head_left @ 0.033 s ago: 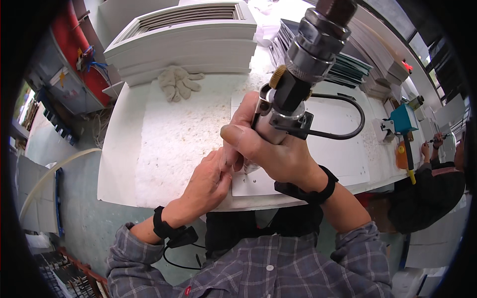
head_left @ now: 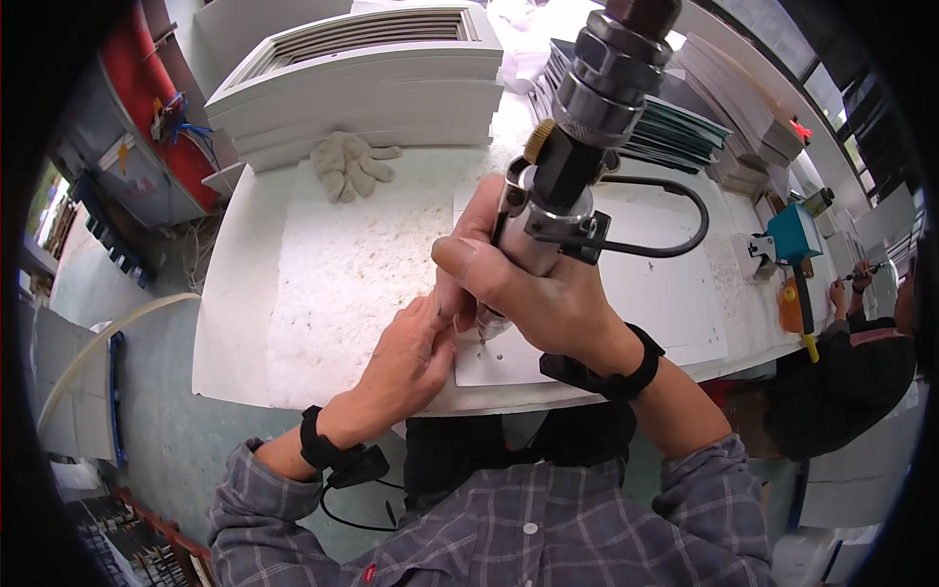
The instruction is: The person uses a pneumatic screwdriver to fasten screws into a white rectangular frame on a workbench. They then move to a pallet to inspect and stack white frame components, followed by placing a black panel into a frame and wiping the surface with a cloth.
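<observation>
The right hand (head_left: 533,293) is wrapped tightly round the smooth metal barrel of a pneumatic tool (head_left: 572,171), held upright with its tip pressed down onto a flat white panel (head_left: 655,293). The tool is a stack of ribbed steel collars with a small brass knob at the side and a black hose (head_left: 675,220) looping off behind it. The left hand (head_left: 411,357) lies flat at the panel's near edge, fingertips pressed just beside the tool's tip, gripping nothing. The panel rests on a white table (head_left: 323,284) with a rough, speckled top. Farther back lie a pair of limp cloth gloves (head_left: 347,166) and a stack of white louvred frames (head_left: 362,68).
</observation>
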Available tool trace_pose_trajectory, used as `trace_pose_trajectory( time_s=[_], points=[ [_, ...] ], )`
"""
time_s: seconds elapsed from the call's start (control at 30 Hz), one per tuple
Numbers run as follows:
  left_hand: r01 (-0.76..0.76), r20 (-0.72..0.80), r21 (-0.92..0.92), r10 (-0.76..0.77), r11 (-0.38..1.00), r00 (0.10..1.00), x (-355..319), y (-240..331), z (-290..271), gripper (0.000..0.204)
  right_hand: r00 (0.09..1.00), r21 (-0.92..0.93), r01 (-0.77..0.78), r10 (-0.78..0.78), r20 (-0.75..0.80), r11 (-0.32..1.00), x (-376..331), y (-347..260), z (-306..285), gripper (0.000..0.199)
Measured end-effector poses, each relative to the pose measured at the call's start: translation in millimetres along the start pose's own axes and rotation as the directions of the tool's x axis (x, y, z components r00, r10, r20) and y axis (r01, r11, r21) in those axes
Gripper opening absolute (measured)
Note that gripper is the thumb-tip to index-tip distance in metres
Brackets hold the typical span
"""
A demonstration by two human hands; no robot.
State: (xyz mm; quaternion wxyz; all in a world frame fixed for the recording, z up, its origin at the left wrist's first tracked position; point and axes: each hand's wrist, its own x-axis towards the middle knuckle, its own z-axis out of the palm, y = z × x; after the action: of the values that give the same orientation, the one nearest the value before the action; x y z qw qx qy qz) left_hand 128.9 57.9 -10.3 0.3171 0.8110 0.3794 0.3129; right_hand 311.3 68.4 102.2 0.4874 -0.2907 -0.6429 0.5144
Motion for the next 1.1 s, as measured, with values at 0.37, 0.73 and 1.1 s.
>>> trace_pose_trajectory(
  time_s=[0.37, 0.73, 1.1],
  points=[
    [-0.143, 0.309, 0.099, 0.106, 0.985, 0.945, 95.0, 55.9, -0.9, 0.022, 0.916, -0.285, 0.200, -0.283, -0.285, 0.937, -12.0, -56.0, -102.6, 0.037],
    [-0.564, 0.434, 0.154, 0.457, 0.811, 0.777, 222.2, 70.5, 123.8, 0.018, 0.698, -0.336, 0.152, -0.342, -0.629, 0.929, -78.8, -69.9, -197.9, 0.029],
    [-0.658, 0.527, 0.244, 0.472, 0.712, 0.707, 227.7, 67.8, 153.5, 0.010, 0.685, -0.265, 0.192, -0.322, -0.653, 0.945, -95.7, -61.9, -211.2, 0.030]
  ],
)
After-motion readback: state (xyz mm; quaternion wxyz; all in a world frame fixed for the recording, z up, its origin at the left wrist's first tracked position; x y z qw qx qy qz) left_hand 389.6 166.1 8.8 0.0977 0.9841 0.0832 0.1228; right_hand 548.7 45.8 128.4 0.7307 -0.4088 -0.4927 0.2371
